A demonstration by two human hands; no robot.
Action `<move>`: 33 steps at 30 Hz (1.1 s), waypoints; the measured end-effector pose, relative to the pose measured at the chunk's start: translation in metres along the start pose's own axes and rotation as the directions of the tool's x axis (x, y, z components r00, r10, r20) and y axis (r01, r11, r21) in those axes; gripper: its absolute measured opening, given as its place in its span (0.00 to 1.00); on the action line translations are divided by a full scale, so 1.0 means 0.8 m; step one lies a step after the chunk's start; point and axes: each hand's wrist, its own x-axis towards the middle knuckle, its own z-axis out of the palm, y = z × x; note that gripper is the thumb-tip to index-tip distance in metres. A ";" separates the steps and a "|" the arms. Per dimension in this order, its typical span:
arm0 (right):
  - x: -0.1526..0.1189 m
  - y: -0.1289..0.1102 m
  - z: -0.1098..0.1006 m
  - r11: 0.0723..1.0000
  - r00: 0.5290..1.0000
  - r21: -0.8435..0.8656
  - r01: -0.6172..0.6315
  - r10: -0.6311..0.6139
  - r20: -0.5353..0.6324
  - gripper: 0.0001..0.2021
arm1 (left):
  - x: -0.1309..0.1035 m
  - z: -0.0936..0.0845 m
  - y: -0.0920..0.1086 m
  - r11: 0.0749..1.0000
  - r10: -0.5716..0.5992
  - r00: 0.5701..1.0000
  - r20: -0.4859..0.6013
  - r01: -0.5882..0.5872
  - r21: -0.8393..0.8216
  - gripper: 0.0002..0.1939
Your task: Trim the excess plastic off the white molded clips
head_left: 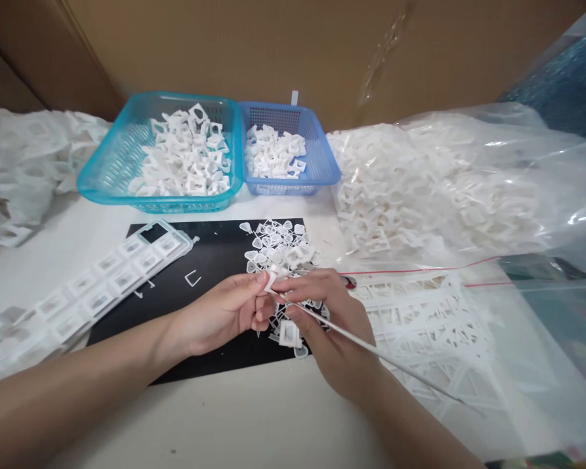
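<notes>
My left hand (234, 309) pinches a small white plastic part (272, 280) between thumb and fingers, above a black mat (209, 254). My right hand (334, 326) grips a long, thin metal rod-like tool (371, 347). One end of the tool meets the white part; the other, tapered end points to the lower right. Fingers partly hide the contact. Beneath and beyond both hands lies a pile of white plastic scraps (273, 244). A square white frame piece (289, 333) rests beside my right hand, and a bent white strip (193, 279) lies on the mat.
Behind stand a teal basket (112, 172) and a blue basket (322, 163), both holding white parts. Clear bags of white pieces (420, 189) fill the right side. A clear tray (97, 296) with rows of square parts lies left. A cardboard wall (273, 52) rises behind.
</notes>
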 end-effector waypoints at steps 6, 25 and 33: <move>0.002 0.001 -0.002 0.980 0.992 -0.157 0.123 -0.122 0.018 0.10 | 0.000 0.003 0.001 1.000 -0.004 1.000 -0.004 0.004 0.010 0.19; 0.000 -0.002 -0.008 0.985 0.989 0.095 -0.141 0.136 0.062 0.04 | 0.000 0.002 0.003 1.000 -0.008 1.000 0.009 0.008 0.008 0.21; 0.002 -0.006 -0.018 0.996 0.984 -0.065 -0.056 0.066 0.166 0.06 | 0.001 0.005 0.002 1.000 0.005 1.000 0.011 -0.006 0.016 0.20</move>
